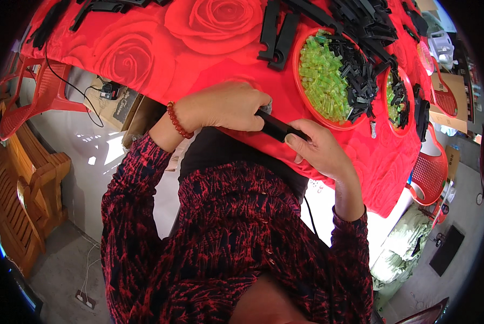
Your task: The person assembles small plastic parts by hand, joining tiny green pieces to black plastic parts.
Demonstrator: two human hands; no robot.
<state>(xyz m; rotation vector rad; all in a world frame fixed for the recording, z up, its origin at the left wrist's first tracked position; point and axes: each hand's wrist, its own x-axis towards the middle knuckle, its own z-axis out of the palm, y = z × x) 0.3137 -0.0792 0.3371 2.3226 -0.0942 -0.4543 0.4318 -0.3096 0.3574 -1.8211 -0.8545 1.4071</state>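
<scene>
Both hands meet at the near edge of a red rose-patterned tablecloth point(144, 38). Between them lies a long black plastic piece point(277, 127), slanting down to the right. My left hand point(231, 105), with a red bead bracelet at its wrist, is closed round the upper left end. At the other end my right hand point(320, 146) grips the piece with the thumb on top. Just beyond my right hand stands a round red tray point(297, 73) with small yellow-green translucent pieces point(323, 75) on its left and small black parts point(355, 78) on its right.
Two black plastic strips point(278, 40) lie left of the tray, and a heap of similar parts point(366, 24) lies behind it. A second red tray point(409, 116) sits further right. Red plastic chairs point(42, 94) and a wooden bench point(34, 173) stand around the table.
</scene>
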